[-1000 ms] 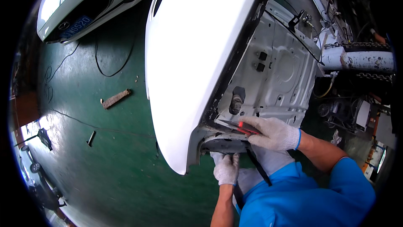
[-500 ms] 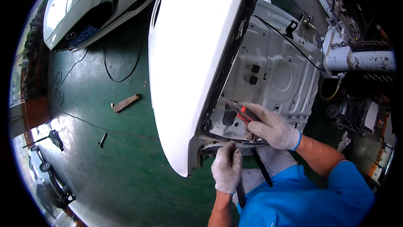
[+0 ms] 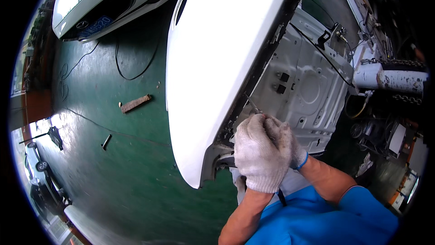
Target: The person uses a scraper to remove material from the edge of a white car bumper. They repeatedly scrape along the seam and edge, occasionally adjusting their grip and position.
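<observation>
My gloved left hand [image 3: 262,156] is closed at the front of a utility knife, and its thin metal blade [image 3: 254,106] sticks out beyond the fingers. Partly behind it, my gloved right hand [image 3: 286,141] is closed round the knife's handle, which the gloves now hide almost wholly. Both hands are together over the lower end of a white car body panel [image 3: 213,63], close to its dark, scraped edge [image 3: 258,70]. The blade tip lies by this edge; whether it touches cannot be made out.
Right of the edge is a bare grey inner panel [image 3: 310,88] with a black cable [image 3: 319,52]. A white metal beam with chains [image 3: 385,76] stands farther right. On the green floor lie a worn block [image 3: 136,103] and a small hammer-like tool [image 3: 106,141]. A white car [image 3: 118,0] is at upper left.
My left hand has moved up and right to meet my right hand at the knife. The red and black handle, visible before, is now covered. The view has shifted slightly.
</observation>
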The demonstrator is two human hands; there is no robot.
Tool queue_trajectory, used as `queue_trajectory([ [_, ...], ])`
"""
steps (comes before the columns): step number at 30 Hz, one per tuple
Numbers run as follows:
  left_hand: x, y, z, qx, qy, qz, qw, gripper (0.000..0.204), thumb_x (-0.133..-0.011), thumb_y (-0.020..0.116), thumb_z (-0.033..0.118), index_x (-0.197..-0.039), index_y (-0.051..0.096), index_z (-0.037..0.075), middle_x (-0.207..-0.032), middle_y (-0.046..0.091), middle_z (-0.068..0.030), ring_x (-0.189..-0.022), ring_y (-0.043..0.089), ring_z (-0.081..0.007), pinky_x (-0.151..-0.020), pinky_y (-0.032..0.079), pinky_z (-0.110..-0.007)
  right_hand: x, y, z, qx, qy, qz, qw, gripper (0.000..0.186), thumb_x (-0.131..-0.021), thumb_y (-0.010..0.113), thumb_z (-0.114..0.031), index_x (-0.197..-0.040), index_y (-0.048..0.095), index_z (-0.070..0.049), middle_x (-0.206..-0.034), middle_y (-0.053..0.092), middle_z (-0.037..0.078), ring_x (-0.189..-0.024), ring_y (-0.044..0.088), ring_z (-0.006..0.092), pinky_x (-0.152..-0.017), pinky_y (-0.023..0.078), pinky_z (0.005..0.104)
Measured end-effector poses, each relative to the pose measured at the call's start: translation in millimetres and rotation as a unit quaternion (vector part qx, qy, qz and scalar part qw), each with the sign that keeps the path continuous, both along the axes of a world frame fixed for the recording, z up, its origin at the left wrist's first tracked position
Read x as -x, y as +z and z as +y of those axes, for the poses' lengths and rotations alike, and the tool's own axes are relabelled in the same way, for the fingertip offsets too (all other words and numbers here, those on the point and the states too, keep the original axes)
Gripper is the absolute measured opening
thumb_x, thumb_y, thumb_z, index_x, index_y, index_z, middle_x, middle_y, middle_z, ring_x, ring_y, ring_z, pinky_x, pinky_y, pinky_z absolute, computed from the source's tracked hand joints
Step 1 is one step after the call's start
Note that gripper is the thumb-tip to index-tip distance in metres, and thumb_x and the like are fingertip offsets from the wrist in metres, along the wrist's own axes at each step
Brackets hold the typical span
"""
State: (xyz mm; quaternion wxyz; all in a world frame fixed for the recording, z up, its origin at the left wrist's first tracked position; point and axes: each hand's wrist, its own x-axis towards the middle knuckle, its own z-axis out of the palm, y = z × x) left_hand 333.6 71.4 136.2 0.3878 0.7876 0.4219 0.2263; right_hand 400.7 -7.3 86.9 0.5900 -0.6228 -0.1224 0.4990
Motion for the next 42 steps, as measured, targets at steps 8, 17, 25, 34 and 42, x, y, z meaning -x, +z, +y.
queue_trajectory([
  [8,9.7,-14.4,13.3,0.08,0.077,0.03,0.993,0.027,-0.093,0.077,0.024,-0.101,0.07,-0.001,-0.086,0.071,-0.0166,-0.076,0.072,-0.0312,-0.072,0.058,-0.041,16.7,-10.6,8.9,0.008,-0.067,0.124,0.99,0.035,-0.109,0.057,-0.032,-0.124,0.064,-0.001,-0.113,0.068,0.003,-0.102,0.06,0.0097,-0.091,0.053,0.03],
  [17,10.2,-23.2,26.8,0.133,0.076,0.094,0.984,0.023,-0.089,0.075,0.024,-0.089,0.071,0.001,-0.078,0.071,-0.0164,-0.071,0.071,-0.0301,-0.07,0.056,-0.041,45.4,-27.1,13.8,0.034,-0.06,-0.067,0.995,0.036,-0.107,0.056,-0.029,-0.126,0.062,0.002,-0.116,0.071,0.016,-0.108,0.067,0.0224,-0.095,0.053,0.0356],
  [25,26.2,-30.4,26.9,0.145,0.07,0.098,0.982,0.022,-0.089,0.074,0.021,-0.088,0.072,-0.001,-0.076,0.073,-0.0183,-0.069,0.072,-0.0292,-0.069,0.056,-0.041,75.2,-36.5,11.4,0.075,-0.093,-0.056,0.991,0.038,-0.108,0.054,-0.028,-0.129,0.059,0.003,-0.12,0.07,0.02,-0.112,0.067,0.0266,-0.097,0.052,0.0378],
  [34,24.2,-18.1,9.9,0.109,0.069,0.053,0.99,0.021,-0.087,0.075,0.023,-0.09,0.07,0.003,-0.086,0.07,-0.0168,-0.075,0.07,-0.0354,-0.069,0.056,-0.044,47.8,-18.6,-1.9,0.037,-0.028,-0.022,0.999,0.034,-0.107,0.055,-0.025,-0.127,0.061,0.002,-0.114,0.07,0.014,-0.106,0.064,0.0188,-0.095,0.053,0.0359],
  [42,-6.0,-26.3,31.6,0.088,0.053,0.034,0.994,0.022,-0.091,0.076,0.022,-0.087,0.071,0.001,-0.075,0.07,-0.0164,-0.069,0.07,-0.0289,-0.069,0.056,-0.04,29.5,-19.5,26.3,-0.001,-0.136,-0.024,0.99,0.037,-0.107,0.055,-0.028,-0.126,0.06,0.002,-0.112,0.071,0.014,-0.106,0.066,0.0209,-0.095,0.053,0.0361],
])
